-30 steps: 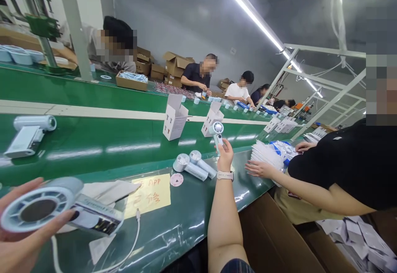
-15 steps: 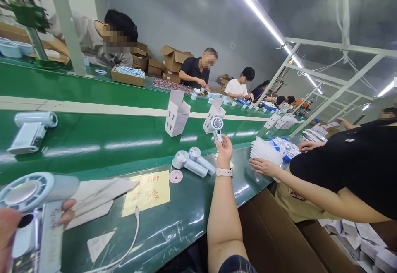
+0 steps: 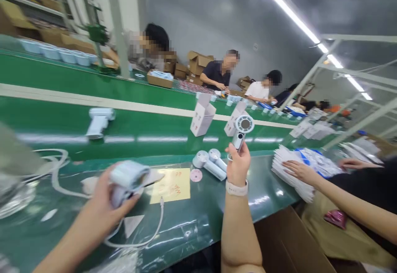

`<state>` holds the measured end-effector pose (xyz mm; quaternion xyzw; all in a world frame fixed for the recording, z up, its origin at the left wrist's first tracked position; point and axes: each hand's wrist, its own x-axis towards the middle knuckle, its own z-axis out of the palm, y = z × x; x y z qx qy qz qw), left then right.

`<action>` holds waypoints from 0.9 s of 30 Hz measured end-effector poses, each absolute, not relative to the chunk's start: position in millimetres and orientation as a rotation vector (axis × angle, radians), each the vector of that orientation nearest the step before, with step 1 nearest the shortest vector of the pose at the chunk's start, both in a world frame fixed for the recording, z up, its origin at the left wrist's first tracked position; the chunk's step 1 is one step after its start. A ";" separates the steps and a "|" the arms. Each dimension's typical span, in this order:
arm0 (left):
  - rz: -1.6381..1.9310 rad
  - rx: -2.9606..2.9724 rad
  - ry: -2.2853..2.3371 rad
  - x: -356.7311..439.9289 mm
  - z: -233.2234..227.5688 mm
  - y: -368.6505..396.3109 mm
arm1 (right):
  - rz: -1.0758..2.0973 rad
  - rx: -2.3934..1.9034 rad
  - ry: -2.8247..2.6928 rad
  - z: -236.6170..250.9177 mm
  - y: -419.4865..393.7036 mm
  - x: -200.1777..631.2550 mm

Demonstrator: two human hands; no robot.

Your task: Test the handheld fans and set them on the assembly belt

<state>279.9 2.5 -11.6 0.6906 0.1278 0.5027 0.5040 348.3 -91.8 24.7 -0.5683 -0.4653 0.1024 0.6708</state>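
Observation:
My left hand [image 3: 107, 196], blurred by motion, is closed around a light-blue handheld fan [image 3: 129, 174] over the left part of the bench. That fan is tipped, its round head towards the top, its lower part behind my fingers. Upright in my right hand [image 3: 238, 161], which wears a pale wristwatch, is a second handheld fan [image 3: 244, 124] with its ring-shaped grille facing me. Just left of that hand, two more handheld fans [image 3: 214, 169] lie side by side on the bench. Nearby are a round pink sticker [image 3: 196, 176] and a yellow note [image 3: 182, 188] with red writing.
A white charging cable [image 3: 161, 219] curls across the green bench. Beyond it, a conveyor belt [image 3: 155, 140] carries white boxes [image 3: 201, 120] and another fan [image 3: 99, 122]. At right, a co-worker's hand [image 3: 299, 169] rests on a white stack [image 3: 291, 167]. Other people sit across the belt.
My view has swung left, so the scene sits further right. My left hand has moved away from the camera over the bench with its fan tipped. The right hand still holds its fan upright.

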 end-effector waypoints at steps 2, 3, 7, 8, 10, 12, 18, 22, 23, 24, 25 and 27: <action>1.215 1.848 0.513 210.6 -32.1 21.5 | 0.297 -1.190 -0.947 9.0 -69.3 306.7; 1.203 1.952 0.635 172.9 -43.9 27.8 | 0.327 -1.151 -0.885 3.3 -64.3 287.1; 1.071 2.259 1.114 43.1 -85.2 26.7 | 0.486 -1.072 -0.764 -5.2 -70.5 233.9; 1.023 2.308 1.210 23.1 -90.9 21.9 | 0.541 -1.049 -0.783 -5.6 -73.3 227.4; 0.929 2.378 1.336 0.6 -94.2 10.9 | 0.683 -0.973 -0.864 -7.2 -75.7 220.3; 0.868 2.417 1.370 -5.7 -86.8 0.4 | 0.820 -0.898 -0.905 -11.4 -73.6 218.4; 0.850 2.368 1.367 -53.8 -40.8 -18.4 | 0.943 -0.863 -0.833 -26.2 -63.9 221.7; 0.863 2.027 2.004 -151.3 -41.3 -21.2 | 1.006 -0.795 -0.881 -23.2 -67.3 221.6; 0.846 1.961 2.222 -175.9 -46.0 -21.9 | 1.022 -0.778 -0.894 -21.5 -68.7 221.2; 0.825 1.932 2.386 -198.0 -51.4 -23.0 | 1.035 -0.764 -0.907 -19.8 -69.9 220.8; 0.789 1.954 2.496 -216.4 -57.2 -24.5 | 1.046 -0.751 -0.920 -18.0 -70.9 220.5; 0.652 2.070 2.579 -240.6 -67.9 -28.0 | 1.068 -0.726 -0.950 -14.6 -72.0 220.1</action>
